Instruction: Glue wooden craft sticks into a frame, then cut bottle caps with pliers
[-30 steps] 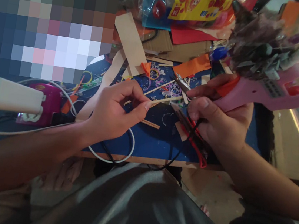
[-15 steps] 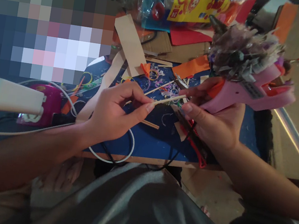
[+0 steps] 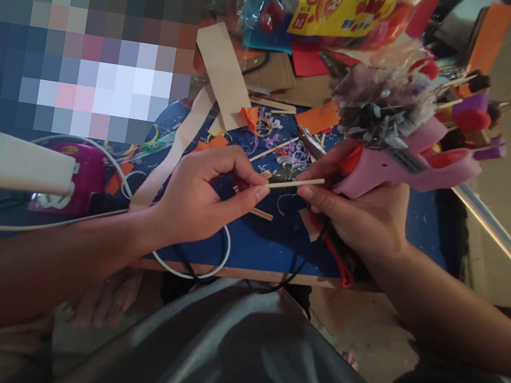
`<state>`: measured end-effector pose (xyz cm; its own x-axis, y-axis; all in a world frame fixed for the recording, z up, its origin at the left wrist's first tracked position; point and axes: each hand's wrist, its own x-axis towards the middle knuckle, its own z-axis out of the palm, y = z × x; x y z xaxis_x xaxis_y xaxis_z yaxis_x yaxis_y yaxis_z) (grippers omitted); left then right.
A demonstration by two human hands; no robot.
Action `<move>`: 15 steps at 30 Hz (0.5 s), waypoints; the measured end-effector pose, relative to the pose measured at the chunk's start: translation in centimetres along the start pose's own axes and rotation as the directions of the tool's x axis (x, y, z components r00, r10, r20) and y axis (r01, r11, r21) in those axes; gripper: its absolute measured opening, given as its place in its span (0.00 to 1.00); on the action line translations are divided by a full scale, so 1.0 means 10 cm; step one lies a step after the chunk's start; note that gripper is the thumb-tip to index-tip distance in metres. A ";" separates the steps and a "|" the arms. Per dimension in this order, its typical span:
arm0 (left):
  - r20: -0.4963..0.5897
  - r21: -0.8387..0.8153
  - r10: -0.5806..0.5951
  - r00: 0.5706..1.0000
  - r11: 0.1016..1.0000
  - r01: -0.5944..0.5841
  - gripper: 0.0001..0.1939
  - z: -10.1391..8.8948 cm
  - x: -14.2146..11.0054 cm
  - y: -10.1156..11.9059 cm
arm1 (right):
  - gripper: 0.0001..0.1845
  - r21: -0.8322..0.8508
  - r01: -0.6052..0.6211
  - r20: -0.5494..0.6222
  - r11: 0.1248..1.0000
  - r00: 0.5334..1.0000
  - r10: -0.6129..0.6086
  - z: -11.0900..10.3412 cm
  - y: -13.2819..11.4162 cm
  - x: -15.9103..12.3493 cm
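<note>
My left hand (image 3: 209, 194) is closed in a pinch on one end of a thin, pale wooden stick (image 3: 288, 184), which points right and slightly up. My right hand (image 3: 361, 210) is wrapped round the handle of a pink hot glue gun (image 3: 386, 166), with an orange trigger (image 3: 351, 159) by its fingers. The thumb and fingertips of that hand also meet the stick near its far end. Grey, ragged scraps (image 3: 377, 114) cover the gun's front, around a dark nozzle (image 3: 332, 66). From its back sticks out a clear glue stick (image 3: 494, 227).
Red-handled scissors or pliers (image 3: 338, 261) lie below my right hand on the blue tabletop (image 3: 256, 249). Paper strips (image 3: 225, 72), orange scraps and loose sticks are strewn behind. A white charger (image 3: 19, 164) sits in a magenta power socket at left. A bag of toys (image 3: 335, 11) stands at the back.
The glue gun has come left and down, uncovering colourful pieces behind it. The stick has levelled out and shifted a little right. My left hand has moved slightly right.
</note>
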<state>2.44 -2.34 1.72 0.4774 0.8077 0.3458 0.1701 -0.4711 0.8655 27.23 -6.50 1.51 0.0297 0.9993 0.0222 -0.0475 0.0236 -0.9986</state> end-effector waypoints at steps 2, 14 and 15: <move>-0.016 -0.020 -0.029 0.999 0.999 0.029 0.05 0.00 0.00 0.00 | 0.29 0.041 -0.013 0.035 0.999 0.999 0.011 0.01 -0.01 0.01; -0.016 -0.148 -0.126 0.992 0.981 0.123 0.07 0.02 0.02 0.02 | 0.29 0.007 -0.040 0.182 0.999 0.983 0.038 -0.02 -0.08 0.02; -0.011 -0.157 -0.123 0.992 0.980 0.120 0.08 0.01 0.02 0.02 | 0.28 -0.008 -0.033 0.200 0.999 0.979 0.034 -0.03 -0.08 0.02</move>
<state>2.71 -2.29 1.96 0.4436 0.8633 0.2408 0.0882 -0.3095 0.9468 27.61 -6.37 2.28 -0.1721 0.9851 -0.0023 -0.0406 -0.0094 -0.9991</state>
